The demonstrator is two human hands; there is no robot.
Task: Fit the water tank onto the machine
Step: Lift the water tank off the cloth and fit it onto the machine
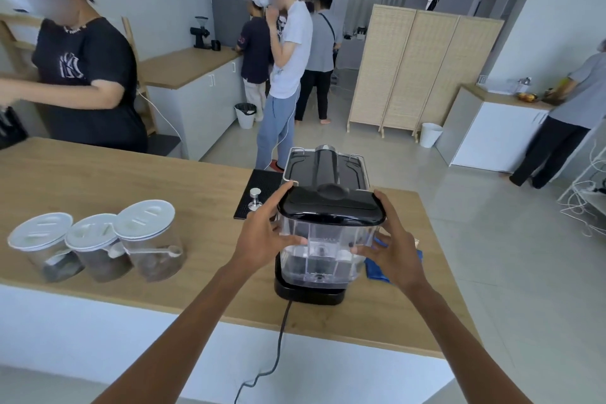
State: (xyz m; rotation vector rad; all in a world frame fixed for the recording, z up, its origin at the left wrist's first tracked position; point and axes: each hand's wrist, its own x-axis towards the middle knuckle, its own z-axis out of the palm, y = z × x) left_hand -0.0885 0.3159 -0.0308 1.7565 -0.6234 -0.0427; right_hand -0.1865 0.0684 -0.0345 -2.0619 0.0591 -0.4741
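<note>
**Water tank gripped at the back of the machine**

A clear water tank [323,249] with a black lid is clasped between the left hand [262,239] and right hand [390,252], fingers spread on its sides. It is held against the machine [323,170], over the black base, on a wooden counter [131,180].

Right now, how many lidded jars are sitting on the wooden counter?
3, in a row at the counter's left end: the left jar, the middle jar, and the right jar, which is nearest the water tank. None appears hidden.
</note>
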